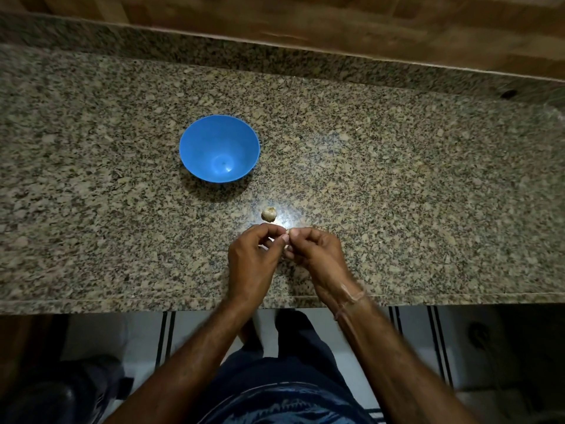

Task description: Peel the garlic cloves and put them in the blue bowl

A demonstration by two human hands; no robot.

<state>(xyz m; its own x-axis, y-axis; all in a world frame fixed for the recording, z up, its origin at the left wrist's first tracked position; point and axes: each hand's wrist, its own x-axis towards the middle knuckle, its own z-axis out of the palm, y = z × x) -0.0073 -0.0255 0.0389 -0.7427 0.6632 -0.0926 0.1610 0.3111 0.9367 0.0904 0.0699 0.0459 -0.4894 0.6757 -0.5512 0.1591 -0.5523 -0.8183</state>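
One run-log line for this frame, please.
stage: peeling | left hand, right hand: both pinch garlic clove | blue bowl: empty | loose garlic piece: on counter, between hands and bowl

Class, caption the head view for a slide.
Left hand and right hand pinch a garlic clove; another garlic piece lies near the blue bowl.

A speckled granite counter (397, 179) ran below a wooden wall (305, 19). Beneath its front edge lay a pale floor (406, 338) with dark stripes (434, 338).

A home kitchen: speckled granite counter (397, 185) under wooden panelling (305, 16)
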